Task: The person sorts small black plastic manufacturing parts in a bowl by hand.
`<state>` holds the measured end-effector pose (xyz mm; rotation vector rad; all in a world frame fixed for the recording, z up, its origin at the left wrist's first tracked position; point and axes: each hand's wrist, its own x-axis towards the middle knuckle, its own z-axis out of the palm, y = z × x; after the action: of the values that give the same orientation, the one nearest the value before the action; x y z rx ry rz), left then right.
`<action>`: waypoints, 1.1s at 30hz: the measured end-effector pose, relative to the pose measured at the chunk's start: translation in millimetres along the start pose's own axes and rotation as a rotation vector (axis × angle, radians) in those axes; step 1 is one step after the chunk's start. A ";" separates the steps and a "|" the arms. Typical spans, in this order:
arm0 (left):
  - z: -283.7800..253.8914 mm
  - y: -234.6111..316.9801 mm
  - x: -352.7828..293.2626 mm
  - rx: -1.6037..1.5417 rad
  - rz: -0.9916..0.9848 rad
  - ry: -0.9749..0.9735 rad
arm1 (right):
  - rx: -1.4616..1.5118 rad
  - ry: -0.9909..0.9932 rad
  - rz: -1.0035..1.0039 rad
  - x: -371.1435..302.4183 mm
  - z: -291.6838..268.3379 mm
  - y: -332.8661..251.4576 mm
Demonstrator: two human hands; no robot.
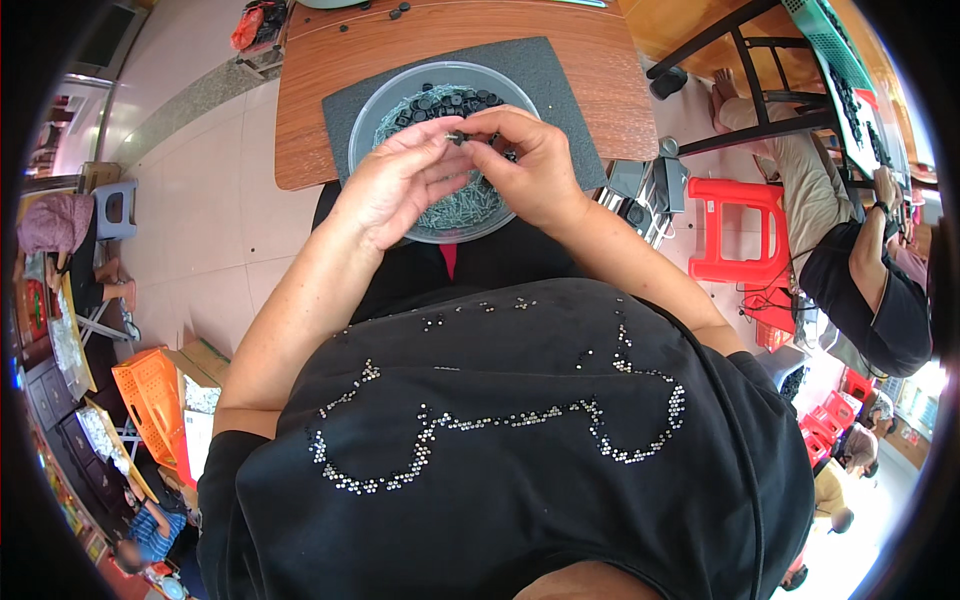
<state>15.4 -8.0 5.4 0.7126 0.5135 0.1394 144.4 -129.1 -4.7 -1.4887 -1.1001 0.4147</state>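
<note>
Above a clear round bowl [357, 140], my two hands meet fingertip to fingertip. My left hand [400, 180] pinches a small silvery screw [452, 137] between thumb and forefinger, its other fingers loosely bent. A small black plastic piece [461, 137] touches the screw and is pinched by my right hand [535, 165]. More dark pieces [510, 155] show under the curled fingers of that hand. Inside the bowl, thin grey screws [455, 212] fill the near part, and black round caps [450, 103] are heaped on the far side. My hands hide the bowl's middle.
The bowl rests on a dark grey mat [565, 120] on a brown wooden table [310, 120]. Loose black caps [398, 11] lie at the table's far edge. A red stool [740, 230] stands to the right, near another seated person [850, 240]. Orange crates [150, 400] stand left.
</note>
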 end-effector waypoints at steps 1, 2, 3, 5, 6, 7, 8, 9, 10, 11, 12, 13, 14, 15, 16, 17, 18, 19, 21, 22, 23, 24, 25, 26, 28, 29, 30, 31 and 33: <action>0.6 2.6 -0.4 0.082 0.008 0.062 | 0.090 0.019 0.098 0.3 0.0 -0.8; -3.5 3.4 1.5 0.082 0.007 0.062 | 0.090 0.019 0.099 1.1 -0.9 -0.3; -12.3 4.3 5.7 0.402 0.128 0.192 | 0.200 0.011 0.193 2.3 -3.0 1.1; -34.9 3.4 14.8 0.913 0.333 0.344 | 0.308 -0.018 0.336 5.7 -9.1 -1.7; -43.2 -2.9 16.0 0.914 0.335 0.347 | 0.310 -0.021 0.335 6.6 -10.5 -1.1; -43.7 -6.4 15.3 1.085 0.282 0.315 | 0.306 -0.034 0.347 7.3 -11.8 0.8; -43.7 -10.1 14.5 1.256 0.227 0.280 | 0.301 -0.047 0.359 7.8 -12.8 2.6; -42.8 -14.8 14.5 1.444 0.286 0.255 | 0.300 -0.047 0.359 7.9 -13.6 4.3; -47.3 -20.6 15.2 1.666 0.400 0.241 | 0.288 -0.064 0.358 8.0 -14.3 4.9; -51.0 -24.3 16.9 1.699 0.466 0.236 | 0.276 -0.081 0.356 8.1 -14.7 4.9; -54.7 -26.9 18.2 1.731 0.533 0.231 | 0.276 -0.084 0.355 7.9 -14.8 4.2; -51.9 -25.8 18.6 1.731 0.533 0.232 | 0.248 -0.093 0.348 7.7 -15.1 4.8; -47.2 -23.6 18.6 1.740 0.493 0.236 | 0.221 -0.103 0.341 7.6 -15.4 5.5; -44.4 -21.8 18.8 1.750 0.452 0.241 | 0.221 -0.103 0.341 7.6 -15.8 6.4; -44.3 -20.1 18.7 1.751 0.453 0.241 | 0.210 -0.107 0.359 7.6 -16.0 7.0; -44.7 -18.4 18.7 1.756 0.436 0.258 | 0.199 -0.111 0.377 7.8 -16.0 7.6; -45.4 -17.0 18.8 1.762 0.419 0.274 | 0.200 -0.110 0.376 8.4 -15.1 8.3; -46.8 -17.3 18.2 1.762 0.419 0.274 | 0.214 -0.106 0.366 8.4 -13.7 8.8; -50.0 -18.9 17.4 1.808 0.528 0.259 | 0.230 -0.101 0.357 7.7 -12.7 10.2; -49.6 -19.1 17.5 1.808 0.528 0.259 | 0.243 -0.101 0.366 7.4 -12.3 11.4; -48.7 -19.7 17.9 1.813 0.538 0.244 | 0.257 -0.101 0.376 7.3 -12.1 12.1; -47.7 -20.2 18.3 1.819 0.547 0.229 | 0.257 -0.101 0.376 7.4 -12.0 12.0; -46.1 -20.7 18.6 1.819 0.547 0.229 | 0.264 -0.091 0.386 7.4 -12.2 11.9; -44.3 -21.0 18.6 1.811 0.509 0.258 | 0.271 -0.080 0.395 7.4 -12.3 11.8; -43.6 -21.0 19.3 1.802 0.471 0.287 | 0.276 -0.072 0.389 7.3 -11.6 14.0; -44.1 -20.7 20.5 1.821 0.480 0.277 | 0.281 -0.063 0.383 7.0 -11.3 15.4; -44.3 -20.5 21.2 1.840 0.489 0.267 | 0.281 -0.063 0.382 6.4 -10.9 16.7; -43.8 -20.2 21.3 1.840 0.490 0.266 | 0.281 -0.067 0.371 5.8 -10.6 18.4; -42.1 -19.3 20.7 1.874 0.510 0.265 | 0.280 -0.071 0.360 6.1 -10.3 19.0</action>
<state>11.5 8.3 -42.6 2.6887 0.6159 0.2092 162.9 -127.8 -17.3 -1.4275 -0.7879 0.8431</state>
